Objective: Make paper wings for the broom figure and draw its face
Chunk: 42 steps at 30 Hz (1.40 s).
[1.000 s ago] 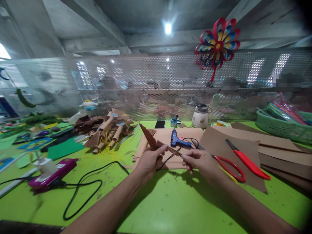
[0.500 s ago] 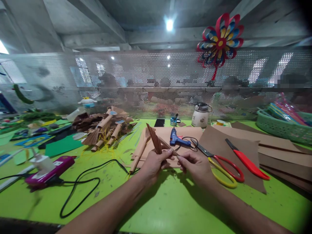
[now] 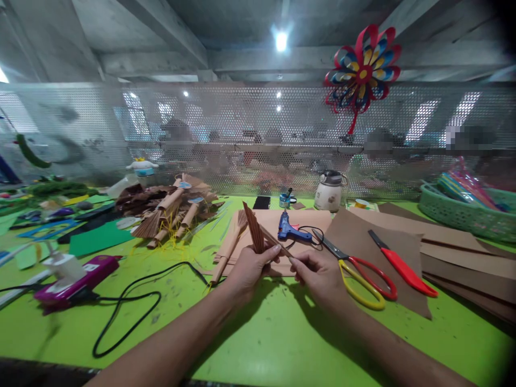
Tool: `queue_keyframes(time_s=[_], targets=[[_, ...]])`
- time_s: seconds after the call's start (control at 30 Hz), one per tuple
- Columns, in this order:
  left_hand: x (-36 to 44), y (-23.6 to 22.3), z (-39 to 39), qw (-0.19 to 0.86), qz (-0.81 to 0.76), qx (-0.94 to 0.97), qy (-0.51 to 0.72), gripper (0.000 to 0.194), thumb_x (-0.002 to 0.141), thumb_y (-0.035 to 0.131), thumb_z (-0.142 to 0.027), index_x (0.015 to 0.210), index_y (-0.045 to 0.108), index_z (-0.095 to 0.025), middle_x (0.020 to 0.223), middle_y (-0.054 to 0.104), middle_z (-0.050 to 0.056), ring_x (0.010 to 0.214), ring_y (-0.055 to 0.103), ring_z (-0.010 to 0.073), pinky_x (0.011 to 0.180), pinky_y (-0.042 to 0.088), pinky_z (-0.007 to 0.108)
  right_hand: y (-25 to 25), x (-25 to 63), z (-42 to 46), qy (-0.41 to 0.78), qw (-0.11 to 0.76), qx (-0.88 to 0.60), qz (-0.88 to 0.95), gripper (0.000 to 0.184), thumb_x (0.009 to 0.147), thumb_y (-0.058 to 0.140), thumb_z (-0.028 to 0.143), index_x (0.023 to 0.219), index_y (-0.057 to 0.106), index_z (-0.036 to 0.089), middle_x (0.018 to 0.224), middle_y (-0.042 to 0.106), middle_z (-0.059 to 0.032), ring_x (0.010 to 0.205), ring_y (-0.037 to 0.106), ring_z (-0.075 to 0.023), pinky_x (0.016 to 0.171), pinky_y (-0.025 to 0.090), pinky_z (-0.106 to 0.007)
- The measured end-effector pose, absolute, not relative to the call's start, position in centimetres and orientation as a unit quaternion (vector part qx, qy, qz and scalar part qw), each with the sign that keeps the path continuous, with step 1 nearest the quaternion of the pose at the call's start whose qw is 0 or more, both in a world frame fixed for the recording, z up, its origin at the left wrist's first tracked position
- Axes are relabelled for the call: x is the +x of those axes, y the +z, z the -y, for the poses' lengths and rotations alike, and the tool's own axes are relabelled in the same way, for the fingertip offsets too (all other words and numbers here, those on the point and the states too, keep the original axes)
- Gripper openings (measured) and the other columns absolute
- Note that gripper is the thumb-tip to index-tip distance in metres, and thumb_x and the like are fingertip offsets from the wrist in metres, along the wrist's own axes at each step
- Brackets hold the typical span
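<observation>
Above the table (image 3: 258,344), pleated paper (image 3: 253,230) is pinched by the left hand (image 3: 250,269), a brown strip (image 3: 285,251) by the right hand (image 3: 317,273).

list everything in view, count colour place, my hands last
Pleated paper: piece count unclear, brown, in both hands
Glue gun: 1, blue, beyond hands
Scissors: 1, red and yellow handles, right
Knife: 1, red handle, further right
Sheets: several, tan and brown, centre to right
Paper rolls: several, brown, left of centre
Power strip: 1, purple, left
Cables: count unclear, black, left
Jar: 1, blue, back centre
Flask: 1, white, right of jar
Basket: 1, green, far right
Paper flower: 1, multicoloured, upper right
Screen: 1, grey, back
Scraps: many, mixed colours, left
Table: 1, green, underneath
Left hand: 1, bare, centre
Right hand: 1, bare, centre right
</observation>
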<state>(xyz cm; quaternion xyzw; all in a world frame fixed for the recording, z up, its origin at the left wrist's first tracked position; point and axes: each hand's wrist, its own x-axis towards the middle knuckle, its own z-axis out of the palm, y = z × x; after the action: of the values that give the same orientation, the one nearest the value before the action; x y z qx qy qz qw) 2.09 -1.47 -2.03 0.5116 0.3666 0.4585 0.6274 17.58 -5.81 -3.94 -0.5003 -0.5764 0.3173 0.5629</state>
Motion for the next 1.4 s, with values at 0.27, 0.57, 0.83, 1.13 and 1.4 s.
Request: queue_keyframes(time_s=[0.27,0.57,0.83,1.13,1.4], targets=[[1.9,-2.0,1.4,0.627,-0.371,0.514,0.453,0.022,0.071,0.072,-0.032,0.075,0.067,-0.012,0.067,0.055,0.003,0.052,0.042,0.0083,0.045,0.033,0.019,-3.2,17.6,6.2,0.236,0.554,-0.505,0.618,0.018,0.078,0.063,0.031,0.066,0.066,0.018,0.056,0.058,-0.0010,0.053,0.052,-0.0150,0.053,0.039,-0.028],[2.0,-1.7,1.5,0.644,-0.374,0.487,0.456,0.017,0.069,0.071,-0.027,0.071,0.062,-0.013,0.064,0.050,0.000,0.055,0.044,0.0104,0.054,0.049,0.025,-3.4,17.6,6.2,0.240,0.539,-0.506,0.629,0.015,0.077,0.063,0.030,0.071,0.070,0.018,0.062,0.062,-0.0035,0.060,0.052,-0.0167,0.059,0.039,-0.029],[2.0,-1.8,1.3,0.658,-0.361,0.485,0.449,0.013,0.070,0.065,-0.022,0.064,0.057,-0.014,0.061,0.049,0.000,0.052,0.042,0.0086,0.046,0.041,0.019,-3.7,17.4,5.6,0.435,0.510,-0.486,0.560,0.032,0.073,0.065,0.047,0.073,0.066,0.015,0.057,0.060,-0.0016,0.046,0.051,-0.0119,0.044,0.042,-0.025],[1.6,-1.7,1.4,0.662,-0.362,0.502,0.422,0.020,0.068,0.073,-0.030,0.068,0.063,-0.012,0.062,0.056,0.004,0.056,0.053,0.0137,0.057,0.049,0.027,-3.6,17.5,5.4,0.548,0.496,-0.469,0.483,0.039,0.068,0.070,0.052,0.064,0.061,0.013,0.056,0.062,-0.0023,0.043,0.052,-0.0080,0.040,0.041,-0.020],[1.6,-1.8,1.3,0.655,-0.359,0.517,0.417,0.016,0.071,0.064,-0.024,0.061,0.059,-0.013,0.059,0.051,0.001,0.050,0.044,0.0093,0.053,0.040,0.022,-3.8,17.6,5.4,0.552,0.499,-0.476,0.469,0.040,0.066,0.072,0.051,0.064,0.059,0.013,0.056,0.061,-0.0012,0.042,0.051,-0.0067,0.038,0.039,-0.018]])
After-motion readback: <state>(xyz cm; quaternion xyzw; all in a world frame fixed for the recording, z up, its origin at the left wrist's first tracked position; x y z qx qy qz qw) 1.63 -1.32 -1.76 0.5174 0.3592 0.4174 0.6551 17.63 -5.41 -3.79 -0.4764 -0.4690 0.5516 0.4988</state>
